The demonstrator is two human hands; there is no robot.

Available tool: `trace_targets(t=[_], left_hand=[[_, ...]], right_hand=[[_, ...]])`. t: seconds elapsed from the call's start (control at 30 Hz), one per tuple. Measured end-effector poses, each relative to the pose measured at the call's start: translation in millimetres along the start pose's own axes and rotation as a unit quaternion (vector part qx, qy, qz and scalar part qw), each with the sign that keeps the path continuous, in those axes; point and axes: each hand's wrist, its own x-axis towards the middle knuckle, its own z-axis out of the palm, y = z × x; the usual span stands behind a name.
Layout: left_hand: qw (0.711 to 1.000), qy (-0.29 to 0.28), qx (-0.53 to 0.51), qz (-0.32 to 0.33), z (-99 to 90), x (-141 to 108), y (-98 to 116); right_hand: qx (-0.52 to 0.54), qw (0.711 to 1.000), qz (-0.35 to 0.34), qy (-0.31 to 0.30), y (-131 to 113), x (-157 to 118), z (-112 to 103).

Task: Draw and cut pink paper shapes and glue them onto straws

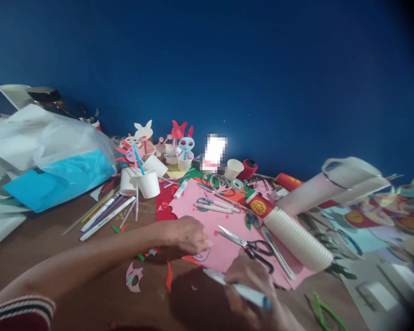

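Observation:
My right hand [258, 280] grips a white marker [246, 293] with a blue end, held slanted low over the front edge of the pink paper [224, 227]. Curled on that paper is my left hand [191, 235], its fingers closed; what they hold, if anything, is hidden. Right beside its fingertips a drawn blue curve [204, 255] shows on the pink sheet. Scissors [243, 242] with black handles lie half spread on the paper, just beyond my right hand. Two white pens [215, 207] rest farther back.
A long stack of paper cups [295, 236] lies at the right. Cups with paper animal faces [185, 146] stand at the back. Several markers [105, 218] and a plastic bag [48, 142] are on the left. Green scissors [326, 312] lie front right, paper scraps [134, 277] front left.

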Motion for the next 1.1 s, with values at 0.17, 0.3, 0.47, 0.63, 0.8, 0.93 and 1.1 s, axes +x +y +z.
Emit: trace_targets(t=[0.17,0.3,0.47,0.63,0.8,0.93,1.1], left_hand=[[1.0,-0.021,-0.019,0.002,0.5,5,-7],[0.999,-0.027,-0.03,-0.005,0.2,6,-6],[0.998,-0.034,-0.05,-0.018,-3.0,5,-5],[0.997,-0.037,-0.072,-0.017,-3.1,5,-5],[0.996,-0.044,-0.076,-0.018,-2.6,5,-6],[0.997,-0.039,-0.066,-0.023,-3.4,3,-5],[0.992,-0.032,-0.113,-0.038,-4.8,3,-5]], right_hand=[[-0.071,0.994,-0.027,-0.079,1,7,23],[-0.088,0.993,-0.009,-0.079,13,4,36],[-0.093,0.992,-0.002,-0.09,18,7,40],[-0.1,0.993,-0.006,-0.066,20,11,45],[-0.125,0.99,-0.029,-0.064,24,12,49],[-0.13,0.989,-0.037,-0.057,21,15,48],[-0.116,0.991,-0.021,-0.059,19,14,47]])
